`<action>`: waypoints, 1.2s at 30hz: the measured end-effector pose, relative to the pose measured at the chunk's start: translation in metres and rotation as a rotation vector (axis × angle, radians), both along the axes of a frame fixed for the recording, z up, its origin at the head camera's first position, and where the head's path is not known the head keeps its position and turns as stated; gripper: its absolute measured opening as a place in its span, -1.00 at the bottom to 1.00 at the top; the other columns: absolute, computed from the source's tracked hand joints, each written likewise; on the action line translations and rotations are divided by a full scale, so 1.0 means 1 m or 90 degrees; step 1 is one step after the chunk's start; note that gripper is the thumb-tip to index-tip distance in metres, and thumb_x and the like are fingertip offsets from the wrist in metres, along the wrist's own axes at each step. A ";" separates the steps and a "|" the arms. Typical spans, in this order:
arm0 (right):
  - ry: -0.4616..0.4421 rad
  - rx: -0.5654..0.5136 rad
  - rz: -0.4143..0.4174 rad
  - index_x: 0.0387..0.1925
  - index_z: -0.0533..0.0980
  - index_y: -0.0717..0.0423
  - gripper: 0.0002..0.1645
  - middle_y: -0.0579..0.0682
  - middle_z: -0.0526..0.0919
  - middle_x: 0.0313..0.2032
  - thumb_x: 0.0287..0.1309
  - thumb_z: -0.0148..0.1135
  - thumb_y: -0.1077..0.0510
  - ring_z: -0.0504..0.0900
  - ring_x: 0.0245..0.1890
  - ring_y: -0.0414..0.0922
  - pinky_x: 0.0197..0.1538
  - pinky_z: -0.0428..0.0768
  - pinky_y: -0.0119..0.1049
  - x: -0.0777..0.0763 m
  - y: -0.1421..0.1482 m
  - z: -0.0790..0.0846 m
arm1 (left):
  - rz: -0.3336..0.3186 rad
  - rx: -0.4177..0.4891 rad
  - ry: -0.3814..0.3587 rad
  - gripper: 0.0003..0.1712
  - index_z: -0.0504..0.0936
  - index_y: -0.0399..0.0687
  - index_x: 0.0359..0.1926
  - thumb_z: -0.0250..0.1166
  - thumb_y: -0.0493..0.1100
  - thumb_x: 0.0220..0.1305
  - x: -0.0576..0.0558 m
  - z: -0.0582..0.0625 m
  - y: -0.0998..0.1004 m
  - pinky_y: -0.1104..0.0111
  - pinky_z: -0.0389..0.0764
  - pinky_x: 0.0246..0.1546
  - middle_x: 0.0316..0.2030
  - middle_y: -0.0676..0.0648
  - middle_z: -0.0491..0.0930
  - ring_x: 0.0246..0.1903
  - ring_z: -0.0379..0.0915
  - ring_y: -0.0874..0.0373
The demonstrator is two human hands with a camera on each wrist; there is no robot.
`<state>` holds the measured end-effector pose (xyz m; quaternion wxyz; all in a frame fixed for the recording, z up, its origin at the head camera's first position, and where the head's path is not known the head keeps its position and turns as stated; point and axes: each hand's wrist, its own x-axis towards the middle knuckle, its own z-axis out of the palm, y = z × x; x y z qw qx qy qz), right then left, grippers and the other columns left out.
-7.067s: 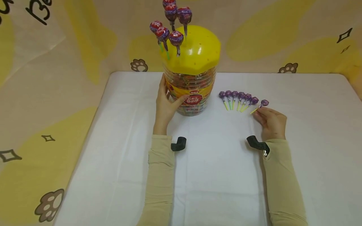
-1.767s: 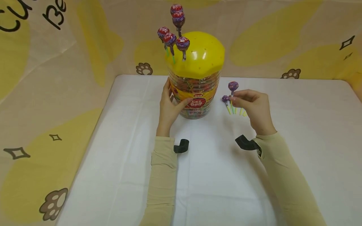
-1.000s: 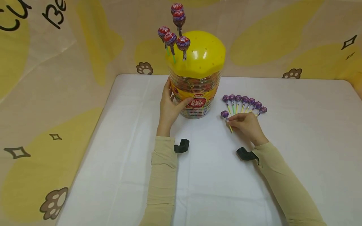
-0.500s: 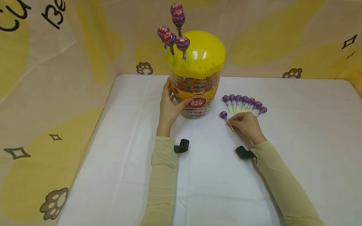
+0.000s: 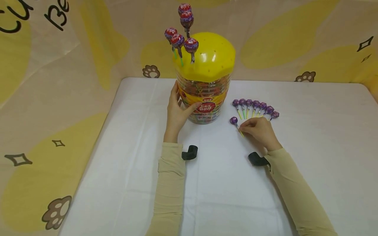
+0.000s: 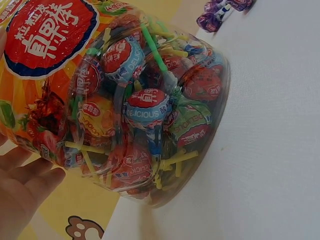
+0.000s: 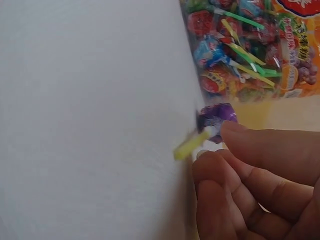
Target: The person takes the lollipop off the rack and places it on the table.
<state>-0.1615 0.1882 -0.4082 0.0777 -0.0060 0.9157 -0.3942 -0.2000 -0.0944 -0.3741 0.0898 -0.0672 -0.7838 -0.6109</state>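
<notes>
My left hand [image 5: 176, 113] grips the left side of a clear candy jar [image 5: 206, 89], thumb across its front label. In the left wrist view, wrapped lollipops fill the jar [image 6: 145, 105]. Several red-and-purple lollipops [image 5: 191, 45] stand upright in the jar's yellow domed lid [image 5: 218, 55]. To the jar's right, my right hand [image 5: 260, 131] pinches a purple lollipop [image 5: 234, 121] by its yellow stick, low at the white table. The right wrist view has thumb and fingers at this lollipop [image 7: 217, 117]. Behind that hand, several purple lollipops [image 5: 256, 104] lie in a curved row.
A white cloth covers the table [image 5: 218, 196]. Patterned yellow-and-cream fabric [image 5: 265, 42] rises behind it and along the left side. Black wrist mounts [image 5: 190, 152] stick out from both beige sleeves.
One lollipop has left the lid since the oldest frame. My right hand has lowered a lollipop from above the row to the table before it. Over the last second it barely moves.
</notes>
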 end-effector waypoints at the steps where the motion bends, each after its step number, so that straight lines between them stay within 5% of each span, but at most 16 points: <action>1: -0.006 -0.007 -0.006 -0.29 0.67 0.27 -0.73 0.08 0.71 -0.37 0.09 0.35 0.11 0.55 -0.32 -0.10 -0.23 0.46 -0.34 0.000 0.000 0.002 | 0.000 0.001 0.001 0.10 -0.09 -0.05 0.47 0.44 -0.09 0.08 0.000 0.000 0.000 0.15 0.14 0.35 0.43 -0.07 0.01 0.38 -0.02 0.01; 5: -0.026 -0.049 -0.030 -0.21 0.64 0.27 -0.70 0.11 0.71 -0.30 0.12 0.31 0.11 0.59 -0.32 -0.13 -0.21 0.49 -0.35 0.000 -0.001 0.012 | -0.001 -0.001 0.003 0.10 -0.09 -0.04 0.47 0.44 -0.09 0.08 0.000 -0.001 0.000 0.13 0.13 0.35 0.43 -0.06 0.01 0.38 -0.02 0.01; 10: 0.015 -0.145 -0.024 -0.16 0.61 0.34 -0.71 0.16 0.69 -0.24 0.16 0.26 0.19 0.67 -0.33 -0.16 -0.18 0.56 -0.44 -0.001 -0.006 0.028 | -0.004 -0.002 0.005 0.10 -0.09 -0.05 0.47 0.43 -0.10 0.09 0.000 0.000 0.000 0.13 0.12 0.35 0.43 -0.06 0.00 0.38 -0.03 0.01; 20: 0.110 -0.307 -0.034 -0.18 0.61 0.35 -0.72 -0.13 0.70 -0.36 0.10 0.34 0.22 0.66 -0.33 -0.14 -0.21 0.62 -0.40 -0.004 -0.030 0.067 | -0.003 -0.002 0.018 0.10 -0.08 -0.07 0.47 0.44 -0.11 0.08 0.000 -0.001 0.000 0.12 0.14 0.34 0.42 -0.08 0.02 0.37 0.00 0.00; 36: 0.278 -0.434 0.060 -0.27 0.64 0.37 -0.84 0.08 0.70 -0.29 0.06 0.32 0.36 0.66 -0.29 -0.10 -0.13 0.63 -0.38 -0.007 -0.078 0.125 | -0.007 0.006 0.002 0.12 -0.11 -0.02 0.48 0.44 -0.12 0.08 0.001 0.000 0.000 0.20 0.14 0.35 0.43 -0.06 -0.01 0.38 -0.01 0.02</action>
